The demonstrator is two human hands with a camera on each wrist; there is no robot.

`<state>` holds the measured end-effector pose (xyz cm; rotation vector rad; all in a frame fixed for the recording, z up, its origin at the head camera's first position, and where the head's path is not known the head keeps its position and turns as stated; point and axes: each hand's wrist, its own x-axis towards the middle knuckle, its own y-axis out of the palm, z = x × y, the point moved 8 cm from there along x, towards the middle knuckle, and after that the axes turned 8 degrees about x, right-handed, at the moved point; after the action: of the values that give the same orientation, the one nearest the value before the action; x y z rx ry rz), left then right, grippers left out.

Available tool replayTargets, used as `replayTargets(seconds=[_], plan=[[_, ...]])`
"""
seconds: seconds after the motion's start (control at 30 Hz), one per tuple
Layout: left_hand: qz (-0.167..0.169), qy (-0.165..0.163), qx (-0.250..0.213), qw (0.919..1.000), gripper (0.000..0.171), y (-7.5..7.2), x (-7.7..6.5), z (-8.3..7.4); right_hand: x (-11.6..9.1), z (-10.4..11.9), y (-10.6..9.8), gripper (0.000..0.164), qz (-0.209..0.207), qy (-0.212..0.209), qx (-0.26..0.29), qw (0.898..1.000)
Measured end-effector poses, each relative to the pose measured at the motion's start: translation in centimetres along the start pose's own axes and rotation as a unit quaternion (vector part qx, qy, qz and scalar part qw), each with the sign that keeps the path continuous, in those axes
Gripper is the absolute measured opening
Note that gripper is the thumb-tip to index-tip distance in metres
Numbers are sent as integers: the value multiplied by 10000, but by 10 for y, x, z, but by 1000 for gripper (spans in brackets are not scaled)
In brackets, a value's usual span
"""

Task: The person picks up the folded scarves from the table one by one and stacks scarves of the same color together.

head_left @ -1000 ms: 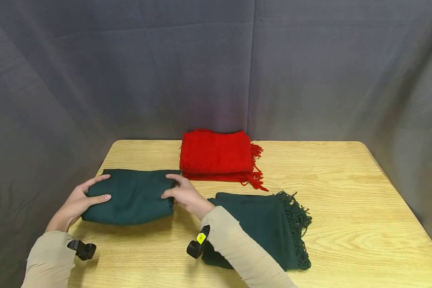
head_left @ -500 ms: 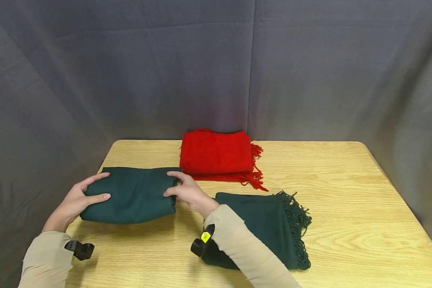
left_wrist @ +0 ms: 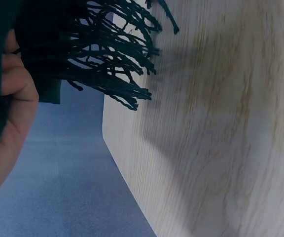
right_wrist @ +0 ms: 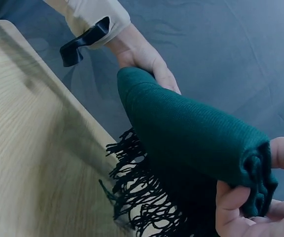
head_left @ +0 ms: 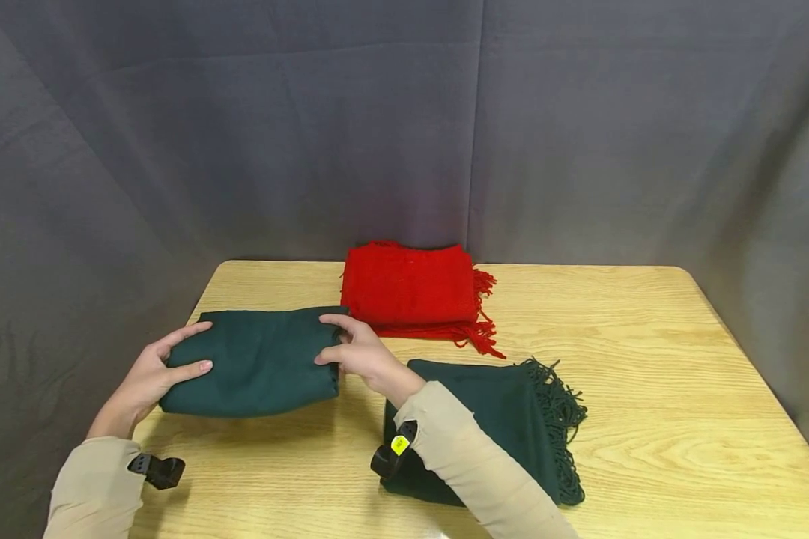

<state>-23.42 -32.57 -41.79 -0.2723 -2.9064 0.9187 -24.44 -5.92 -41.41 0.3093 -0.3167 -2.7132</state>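
A folded dark green scarf is held above the left part of the table, and its shadow falls on the wood below. My left hand grips its left end, thumb and index finger over the top. At the right end my right hand pinches the folded layers, which show edge-on in the right wrist view, between thumb and fingers. Dark fringe hangs from the scarf's underside in both wrist views. In the head view the remaining fingers of both hands are hidden beneath the cloth.
A second folded green scarf with fringe on its right lies under my right forearm. Behind, a folded red scarf with red tassels rests near the table's back edge. Grey curtain hangs around the table.
Both hands have lifted the held green scarf slightly, its right end moving a little right and away toward the red scarf. The grips look the same.
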Motion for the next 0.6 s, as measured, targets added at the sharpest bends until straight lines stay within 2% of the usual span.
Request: replayTargets(seconds=[0.13, 0.37, 0.6], plan=[[-13, 151, -156, 9998, 62, 3, 1, -3, -5, 7, -2, 61, -4, -111, -171, 9998], [-4, 65, 5, 10000, 64, 5, 3, -11, -11, 15, -6, 62, -5, -245, -301, 9992], [5, 276, -9, 9996, 63, 5, 0, -23, -18, 21, -8, 60, 23, -324, -397, 9987]])
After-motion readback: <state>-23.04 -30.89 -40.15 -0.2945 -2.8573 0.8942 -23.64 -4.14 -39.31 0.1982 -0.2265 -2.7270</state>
